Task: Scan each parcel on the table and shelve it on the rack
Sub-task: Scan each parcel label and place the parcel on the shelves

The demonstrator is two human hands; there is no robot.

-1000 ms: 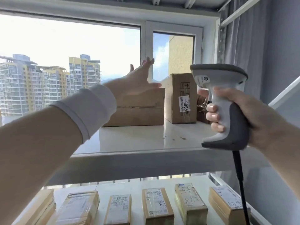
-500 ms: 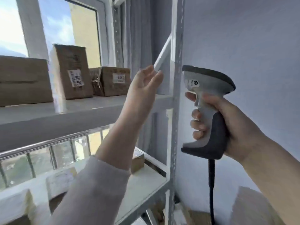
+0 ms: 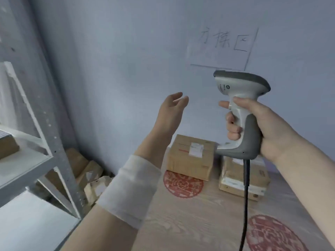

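Two parcels (image 3: pixel 192 156) on the wooden table (image 3: pixel 199 223), right hand (image 3: pixel 261 127) gripping the scanner (image 3: pixel 241 98), left hand (image 3: pixel 172 113) raised with relaxed fingers, holding nothing, rack (image 3: pixel 54 142) at left

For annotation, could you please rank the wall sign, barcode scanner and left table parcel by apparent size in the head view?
1. Tied: barcode scanner and wall sign look similar; the scanner is nearer, so unranked.
2. Smallest: left table parcel.

Right hand (image 3: pixel 270 127) grips the scanner (image 3: pixel 241 113); left hand (image 3: pixel 170 113) hangs empty above two parcels (image 3: pixel 190 156) on the desk (image 3: pixel 199 220).
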